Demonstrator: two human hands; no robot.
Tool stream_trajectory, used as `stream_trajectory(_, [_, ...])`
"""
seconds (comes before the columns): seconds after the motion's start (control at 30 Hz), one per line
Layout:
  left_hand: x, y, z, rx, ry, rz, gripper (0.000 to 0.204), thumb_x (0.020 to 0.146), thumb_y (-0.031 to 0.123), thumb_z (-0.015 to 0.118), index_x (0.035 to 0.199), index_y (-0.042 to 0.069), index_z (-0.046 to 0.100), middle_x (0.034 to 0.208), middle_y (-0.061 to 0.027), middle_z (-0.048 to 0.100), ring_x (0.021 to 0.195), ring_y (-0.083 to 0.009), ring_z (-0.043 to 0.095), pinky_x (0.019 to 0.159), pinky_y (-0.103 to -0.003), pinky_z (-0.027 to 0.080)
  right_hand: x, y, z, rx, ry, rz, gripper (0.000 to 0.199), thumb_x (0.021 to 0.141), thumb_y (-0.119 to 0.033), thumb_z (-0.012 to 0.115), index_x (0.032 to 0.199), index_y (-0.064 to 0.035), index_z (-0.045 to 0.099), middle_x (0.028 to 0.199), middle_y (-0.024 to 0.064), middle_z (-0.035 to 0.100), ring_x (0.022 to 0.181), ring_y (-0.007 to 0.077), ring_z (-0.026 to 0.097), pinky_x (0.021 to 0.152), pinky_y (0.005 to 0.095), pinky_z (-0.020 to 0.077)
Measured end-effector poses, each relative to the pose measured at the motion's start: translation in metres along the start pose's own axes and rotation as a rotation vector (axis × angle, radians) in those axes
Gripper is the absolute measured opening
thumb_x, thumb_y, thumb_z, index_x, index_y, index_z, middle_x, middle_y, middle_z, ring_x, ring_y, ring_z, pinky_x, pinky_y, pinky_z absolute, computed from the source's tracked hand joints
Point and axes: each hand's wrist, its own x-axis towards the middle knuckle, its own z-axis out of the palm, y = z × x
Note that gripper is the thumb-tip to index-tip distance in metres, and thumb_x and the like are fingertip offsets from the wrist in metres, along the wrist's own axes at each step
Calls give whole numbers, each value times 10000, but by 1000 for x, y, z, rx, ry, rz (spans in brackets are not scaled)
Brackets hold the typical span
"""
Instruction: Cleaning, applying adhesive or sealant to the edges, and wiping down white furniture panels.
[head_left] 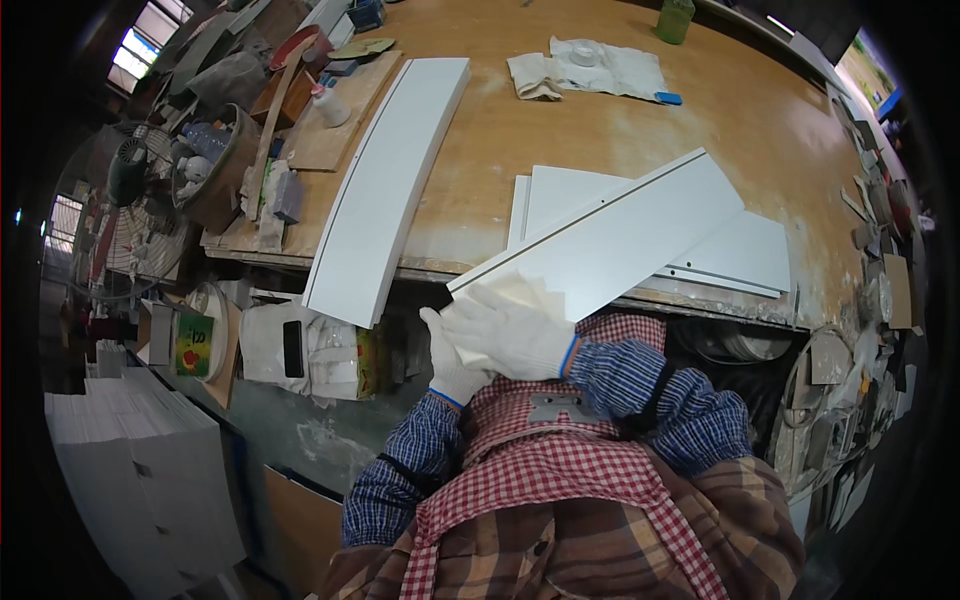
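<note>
Near end of white panel point(610, 235) hidden behind gloved right hand point(510, 330), left hand point(450, 360) partly covered, its grip unclear

Even daylight from windows point(140, 45) at upper left, strong fisheye bending, dark vignetted corners, sharp centre.

I see one view only: my head camera looks steeply down from above, close over my chest, facing the workbench point(640, 110) edge ahead.
</note>
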Motion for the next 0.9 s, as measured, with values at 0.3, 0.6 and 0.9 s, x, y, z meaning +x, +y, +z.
stream_trajectory(0.3, [2,5,17,278,-177,-233,556,993,275,589,1453,15,415,1382,-140,568,1248,-265,586,1039,-433,501,-170,-25,-34,1482,276,1112,509,1003,-449,560,1287,-29,609,1156,123,687,1008,251,674,868,372,555])
stream_trajectory(0.6, [-51,48,26,247,-78,68,513,1005,181,527,1433,-62,381,1358,-227,544,1213,-332,602,1012,-455,533,-223,-48,-51,1958,1469,849,382,1032,-308,523,1324,-62,517,1104,152,705,934,285,730,754,449,650])
stream_trajectory(0.9, [-69,134,-10,137,-85,351,472,997,204,554,1400,-5,424,1285,-214,598,1121,-398,649,819,-579,613,-177,-28,-53,2100,1180,831,485,863,-38,596,1333,-13,475,1173,196,662,1023,347,695,854,494,620])
